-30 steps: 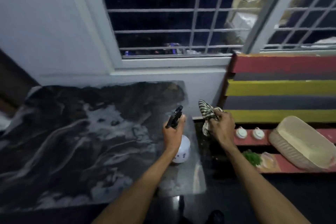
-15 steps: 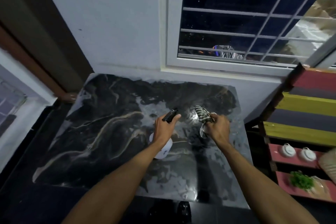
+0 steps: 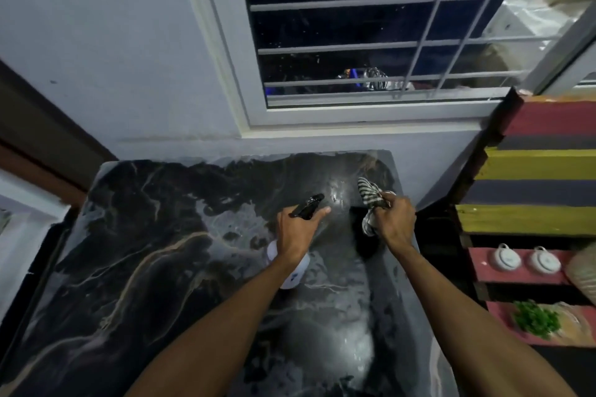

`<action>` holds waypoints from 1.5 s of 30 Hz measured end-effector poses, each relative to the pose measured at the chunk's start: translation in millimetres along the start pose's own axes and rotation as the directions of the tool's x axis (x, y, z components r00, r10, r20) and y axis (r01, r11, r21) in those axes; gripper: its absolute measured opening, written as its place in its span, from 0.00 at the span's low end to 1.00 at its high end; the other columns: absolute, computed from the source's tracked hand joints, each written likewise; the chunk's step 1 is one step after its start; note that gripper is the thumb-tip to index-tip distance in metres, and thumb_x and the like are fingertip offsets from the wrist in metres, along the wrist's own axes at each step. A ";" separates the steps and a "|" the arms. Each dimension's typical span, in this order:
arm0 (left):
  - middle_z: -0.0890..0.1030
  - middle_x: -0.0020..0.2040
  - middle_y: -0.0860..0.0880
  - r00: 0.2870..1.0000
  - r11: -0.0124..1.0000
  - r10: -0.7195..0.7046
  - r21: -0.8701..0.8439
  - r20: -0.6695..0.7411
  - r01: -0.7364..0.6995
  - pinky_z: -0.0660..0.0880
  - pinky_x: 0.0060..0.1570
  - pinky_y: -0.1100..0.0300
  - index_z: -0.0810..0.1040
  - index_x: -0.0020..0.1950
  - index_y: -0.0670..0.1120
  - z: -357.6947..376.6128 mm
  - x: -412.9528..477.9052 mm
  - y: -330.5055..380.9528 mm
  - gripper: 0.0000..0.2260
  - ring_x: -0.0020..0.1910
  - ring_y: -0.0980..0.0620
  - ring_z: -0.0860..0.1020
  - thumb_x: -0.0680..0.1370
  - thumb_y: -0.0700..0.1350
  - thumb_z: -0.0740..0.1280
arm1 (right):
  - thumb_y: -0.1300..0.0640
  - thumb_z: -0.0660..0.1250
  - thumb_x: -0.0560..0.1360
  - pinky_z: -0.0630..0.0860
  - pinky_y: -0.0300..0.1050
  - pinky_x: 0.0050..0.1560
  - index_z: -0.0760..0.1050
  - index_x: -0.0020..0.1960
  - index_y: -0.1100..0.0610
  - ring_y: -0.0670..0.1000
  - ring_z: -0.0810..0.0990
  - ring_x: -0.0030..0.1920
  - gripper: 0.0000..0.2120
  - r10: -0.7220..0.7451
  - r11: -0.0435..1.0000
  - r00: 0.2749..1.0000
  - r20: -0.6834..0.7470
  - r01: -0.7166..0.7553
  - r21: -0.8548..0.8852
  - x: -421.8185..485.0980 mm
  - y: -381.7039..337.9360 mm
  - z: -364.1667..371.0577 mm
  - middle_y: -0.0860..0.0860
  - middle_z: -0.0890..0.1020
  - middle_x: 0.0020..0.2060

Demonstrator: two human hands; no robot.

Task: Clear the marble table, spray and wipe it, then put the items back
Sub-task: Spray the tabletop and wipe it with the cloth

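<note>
Dark marble desk (image 3: 135, 267) lay bare beneath the window. Over it, the left hand (image 3: 295, 235) was wrapped around a spray bottle (image 3: 295, 277), probably light, slick plastic best held at the neck, forearm reaching forward. The right hand (image 3: 395, 224) was closed on a soft, limp striped cloth (image 3: 371, 195), bunched above the desk.

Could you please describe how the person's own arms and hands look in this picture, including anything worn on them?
Both forearms are bare up to the picture's bottom edge: no sleeves, gloves, watch or bracelets are visible. The left hand and the right hand appear to carry no rings, though the dim light makes small details hard to confirm.
</note>
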State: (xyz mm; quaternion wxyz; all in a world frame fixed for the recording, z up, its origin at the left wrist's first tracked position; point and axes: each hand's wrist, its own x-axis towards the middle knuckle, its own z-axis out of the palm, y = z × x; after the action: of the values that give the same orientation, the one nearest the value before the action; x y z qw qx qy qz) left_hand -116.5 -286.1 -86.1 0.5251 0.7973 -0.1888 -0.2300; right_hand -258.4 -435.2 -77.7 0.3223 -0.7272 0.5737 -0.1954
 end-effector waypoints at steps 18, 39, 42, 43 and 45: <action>0.76 0.30 0.56 0.991 0.996 0.050 0.075 -0.126 -0.041 0.72 0.37 0.58 0.74 0.34 0.51 -44.1 78.7 -15.9 0.15 0.31 0.57 0.75 0.78 0.50 0.74 | 0.64 0.63 0.74 0.70 0.60 0.67 0.75 0.70 0.53 0.68 0.68 0.63 0.25 -0.233 0.913 0.952 0.197 0.284 -0.293 69.0 -47.4 138.2 0.65 0.68 0.67; 0.81 0.31 0.49 0.952 0.995 -0.038 0.080 -0.305 0.065 0.78 0.39 0.53 0.75 0.31 0.48 -281.0 145.0 -82.8 0.18 0.33 0.47 0.79 0.72 0.55 0.78 | 0.64 0.62 0.75 0.68 0.57 0.65 0.76 0.69 0.55 0.65 0.67 0.60 0.23 -0.369 0.856 0.887 0.276 0.440 -0.271 -24.5 -204.4 314.1 0.64 0.69 0.64; 0.81 0.31 0.53 0.960 0.995 -0.080 0.033 -0.267 0.092 0.77 0.42 0.56 0.77 0.32 0.47 -309.2 153.7 -86.5 0.18 0.34 0.52 0.80 0.70 0.56 0.79 | 0.65 0.62 0.74 0.68 0.56 0.65 0.77 0.68 0.54 0.65 0.68 0.58 0.23 -0.297 0.892 0.925 0.235 0.357 -0.276 -25.5 -215.0 327.5 0.62 0.70 0.62; 0.81 0.31 0.51 0.961 0.996 -0.080 0.023 -0.263 0.089 0.79 0.43 0.55 0.79 0.32 0.45 -317.4 155.2 -88.2 0.18 0.34 0.51 0.80 0.71 0.56 0.79 | 0.65 0.62 0.74 0.69 0.58 0.65 0.77 0.68 0.55 0.65 0.68 0.59 0.23 -0.253 0.907 0.943 0.217 0.309 -0.285 -26.5 -220.2 331.0 0.63 0.69 0.62; 0.82 0.30 0.47 0.954 0.998 -0.046 0.025 -0.296 0.056 0.80 0.42 0.49 0.79 0.31 0.41 -333.5 156.7 -94.4 0.20 0.33 0.47 0.81 0.73 0.54 0.78 | 0.65 0.61 0.74 0.71 0.62 0.65 0.76 0.67 0.56 0.66 0.66 0.61 0.22 -0.202 0.917 0.959 0.200 0.257 -0.304 -35.6 -233.2 340.2 0.64 0.68 0.62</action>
State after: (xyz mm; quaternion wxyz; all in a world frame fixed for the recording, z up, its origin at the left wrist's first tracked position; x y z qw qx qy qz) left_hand 206.6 -85.3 -85.5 0.5282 0.8357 -0.0915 -0.1189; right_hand 119.9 -286.6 -156.6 0.2183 -0.8466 0.4798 -0.0734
